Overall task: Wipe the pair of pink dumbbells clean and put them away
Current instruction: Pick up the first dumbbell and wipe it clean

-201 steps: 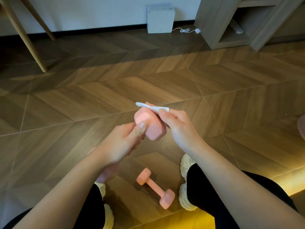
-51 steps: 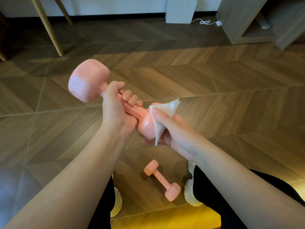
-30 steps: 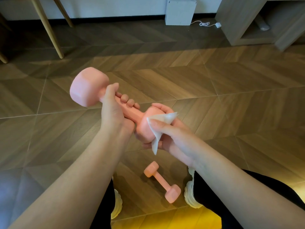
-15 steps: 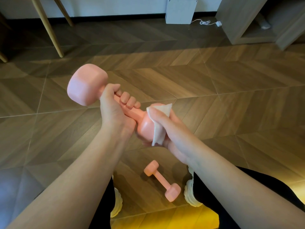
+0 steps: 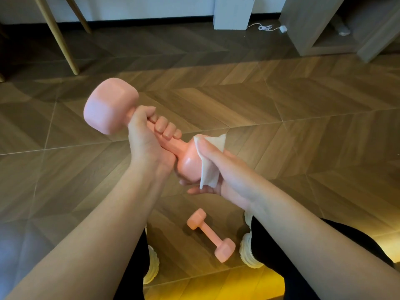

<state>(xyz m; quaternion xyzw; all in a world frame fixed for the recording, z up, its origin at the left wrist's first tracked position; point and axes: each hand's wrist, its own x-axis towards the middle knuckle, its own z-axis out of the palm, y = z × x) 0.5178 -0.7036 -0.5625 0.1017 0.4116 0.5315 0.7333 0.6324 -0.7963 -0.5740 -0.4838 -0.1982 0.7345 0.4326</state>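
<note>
**One pink dumbbell held aslant over the floor, its mate lying between the shoes**

The raised dumbbell [image 5: 109, 106] is held in the air above the wooden floor [image 5: 281, 148], in front of the person. Its long axis runs on a diagonal. One head points up, away and to the left. The other points down and to the right, toward the person.

The left hand [image 5: 147, 141] is closed round the handle, with the fingers curled over it and the thumb up against the far head. The right hand [image 5: 220, 169] cups the nearer, lower head from the right. Its fingers curl under that head, and its thumb presses a white wipe [image 5: 208, 169] against the head's side. The wipe is folded over the head. One corner sticks up above the thumb and a flap hangs down over the palm.

The floor dumbbell [image 5: 210, 234] lies flat on the boards below the hands, between the left shoe [image 5: 151, 269] and the right shoe [image 5: 249, 254]. Its axis also slants from upper left to lower right, and its nearer head is just beside the right shoe. No hand touches it.

At the far edge of the floor a white box [image 5: 232, 11] stands against the wall with a white cable [image 5: 268, 28] beside it. Wooden furniture legs [image 5: 58, 37] stand to the left, and a low wooden shelf unit [image 5: 307, 27] to the right.
</note>
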